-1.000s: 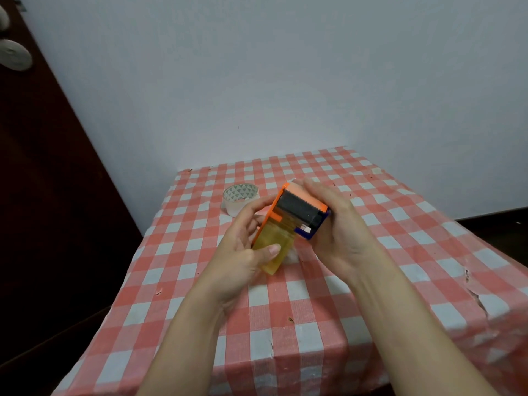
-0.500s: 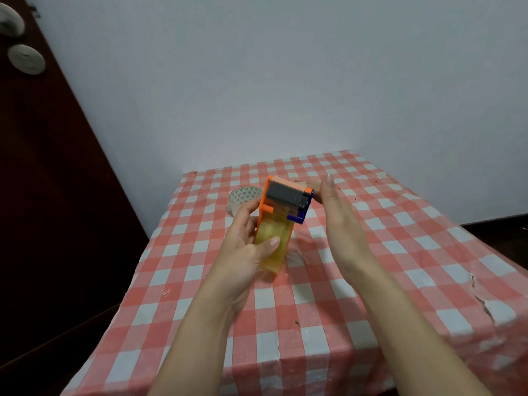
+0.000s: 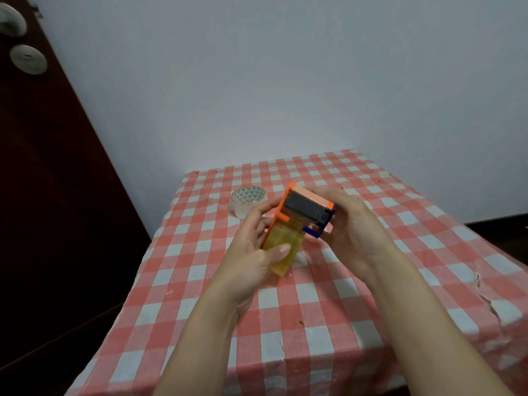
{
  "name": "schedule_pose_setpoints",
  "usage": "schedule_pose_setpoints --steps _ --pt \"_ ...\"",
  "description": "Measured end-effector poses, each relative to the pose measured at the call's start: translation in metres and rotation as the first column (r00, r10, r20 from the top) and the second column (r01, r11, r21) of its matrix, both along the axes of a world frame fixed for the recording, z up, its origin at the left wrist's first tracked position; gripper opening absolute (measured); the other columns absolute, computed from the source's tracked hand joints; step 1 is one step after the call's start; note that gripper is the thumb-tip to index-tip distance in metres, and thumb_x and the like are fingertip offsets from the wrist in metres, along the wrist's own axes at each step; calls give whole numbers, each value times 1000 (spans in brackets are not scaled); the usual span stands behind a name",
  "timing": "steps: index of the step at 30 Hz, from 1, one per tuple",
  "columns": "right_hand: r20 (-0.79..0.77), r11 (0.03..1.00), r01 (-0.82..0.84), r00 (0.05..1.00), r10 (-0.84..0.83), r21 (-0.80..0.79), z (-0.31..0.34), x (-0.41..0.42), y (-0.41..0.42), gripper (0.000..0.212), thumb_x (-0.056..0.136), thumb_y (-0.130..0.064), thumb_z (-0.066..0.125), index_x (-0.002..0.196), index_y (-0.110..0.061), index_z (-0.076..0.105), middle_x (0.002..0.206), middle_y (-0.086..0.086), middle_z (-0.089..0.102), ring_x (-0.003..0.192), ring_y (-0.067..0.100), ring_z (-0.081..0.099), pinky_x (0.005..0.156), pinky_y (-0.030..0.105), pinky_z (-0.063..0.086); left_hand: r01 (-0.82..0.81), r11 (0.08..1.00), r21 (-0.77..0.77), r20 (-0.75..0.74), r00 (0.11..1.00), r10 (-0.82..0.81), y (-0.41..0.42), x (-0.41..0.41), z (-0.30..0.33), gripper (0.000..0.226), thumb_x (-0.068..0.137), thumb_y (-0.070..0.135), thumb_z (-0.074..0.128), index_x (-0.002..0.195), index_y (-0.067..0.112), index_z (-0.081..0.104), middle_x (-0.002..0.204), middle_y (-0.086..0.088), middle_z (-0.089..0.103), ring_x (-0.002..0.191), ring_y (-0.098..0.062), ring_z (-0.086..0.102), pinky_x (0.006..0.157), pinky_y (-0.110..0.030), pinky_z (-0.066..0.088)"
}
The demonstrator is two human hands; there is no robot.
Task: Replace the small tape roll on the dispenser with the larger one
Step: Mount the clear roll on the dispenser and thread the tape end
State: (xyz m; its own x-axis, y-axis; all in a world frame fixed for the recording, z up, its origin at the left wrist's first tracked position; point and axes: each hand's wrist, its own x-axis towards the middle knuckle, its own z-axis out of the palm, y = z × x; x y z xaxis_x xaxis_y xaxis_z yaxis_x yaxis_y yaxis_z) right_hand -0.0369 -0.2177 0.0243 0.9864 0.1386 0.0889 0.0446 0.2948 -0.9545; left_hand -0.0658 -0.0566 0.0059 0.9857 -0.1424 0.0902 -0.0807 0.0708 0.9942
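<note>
I hold an orange tape dispenser (image 3: 303,212) with a dark cutter block and a blue tab above the table. My left hand (image 3: 254,252) grips its yellowish tape roll (image 3: 283,247) at the lower end, thumb across the front. My right hand (image 3: 351,224) wraps around the dispenser's upper right side. A clear tape roll (image 3: 248,201) with a white patterned core lies flat on the cloth behind my left hand, apart from it.
The table wears a red-and-white checked cloth (image 3: 400,252), torn near the right edge. A white wall stands close behind. A dark wooden door (image 3: 43,195) with a round handle lies to the left.
My right hand, which had come off the dispenser half a second ago, has closed around its upper right side again. The dispenser has tilted to the right.
</note>
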Motion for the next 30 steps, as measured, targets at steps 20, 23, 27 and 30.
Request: schedule_pose_setpoints --steps 20,23,27,30 --pt "6 995 49 999 -50 85 2 0 -5 50 57 -45 78 96 -14 75 105 -4 74 129 21 53 115 56 27 -13 1000 -14 -22 1000 12 -2 -2 3 70 86 -13 60 118 49 60 124 4 65 115 -20 63 91 -51 55" --pt "17 998 55 998 -56 37 4 -3 -6 32 59 -48 73 76 -21 80 108 -6 75 130 15 51 117 52 25 -27 999 -21 -32 999 26 -3 -1 2 71 85 -13 60 121 48 59 124 4 65 115 -20 63 92 -51 55" --pt "50 989 116 992 -112 -94 3 -3 -1 40 71 -57 58 83 -25 78 113 -12 73 124 2 51 117 46 26 -51 998 -41 -29 998 50 -3 0 0 70 87 -15 58 127 43 56 123 4 66 111 -18 66 92 -47 54" --pt "88 966 196 979 -184 -166 1 -3 2 48 86 -64 42 79 -33 78 112 -17 72 126 5 52 114 45 29 -81 995 -56 -28 996 80 -3 2 -1 70 86 -15 57 129 40 55 121 3 67 107 -17 68 94 -44 53"
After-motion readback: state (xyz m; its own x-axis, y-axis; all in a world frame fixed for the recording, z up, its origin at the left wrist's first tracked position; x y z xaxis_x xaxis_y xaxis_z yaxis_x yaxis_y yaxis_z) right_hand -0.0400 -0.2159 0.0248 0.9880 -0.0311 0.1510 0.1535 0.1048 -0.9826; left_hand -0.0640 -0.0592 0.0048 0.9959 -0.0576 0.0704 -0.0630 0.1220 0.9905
